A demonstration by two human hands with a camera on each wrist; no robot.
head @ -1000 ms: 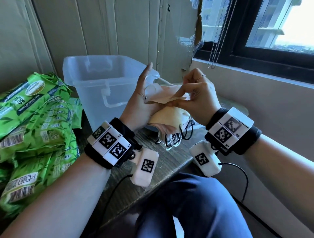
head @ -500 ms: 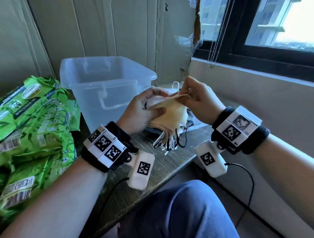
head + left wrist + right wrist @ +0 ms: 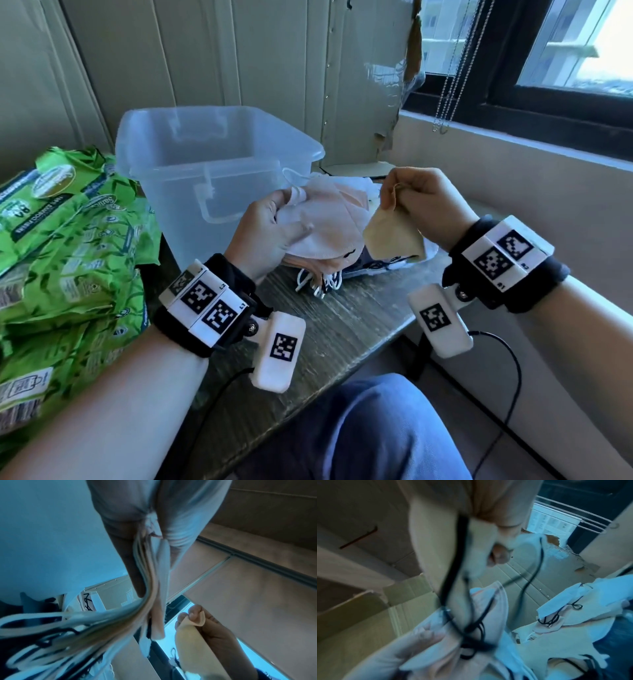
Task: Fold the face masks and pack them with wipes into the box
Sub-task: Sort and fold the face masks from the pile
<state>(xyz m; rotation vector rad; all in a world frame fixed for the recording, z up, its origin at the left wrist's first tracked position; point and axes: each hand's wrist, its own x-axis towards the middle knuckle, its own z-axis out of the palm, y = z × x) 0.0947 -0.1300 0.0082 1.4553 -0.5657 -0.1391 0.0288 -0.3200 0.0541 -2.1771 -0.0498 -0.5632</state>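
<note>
Left hand [image 3: 270, 233] held above the counter [image 3: 346, 322], fingers curled round a stack of folded face masks [image 3: 329, 222], thumb pressed flat on the white top one. Ear loops, white and black, hung from the lower edge of the stack toward the counter. Right hand [image 3: 424, 202] raised just beside it, fingers [image 3: 192, 614] closed in a pinch on the top corner of one beige mask [image 3: 394, 240], which hung down apart from the stack. More masks [image 3: 573, 609] lay loose on the counter under the right hand. Clear plastic box [image 3: 212, 171] stood open behind the left hand, nothing seen inside it. Green wipes packs [image 3: 68, 246] piled at the left of the box, touching one another. Blue trouser knee [image 3: 370, 431] seen below the counter edge.
</note>
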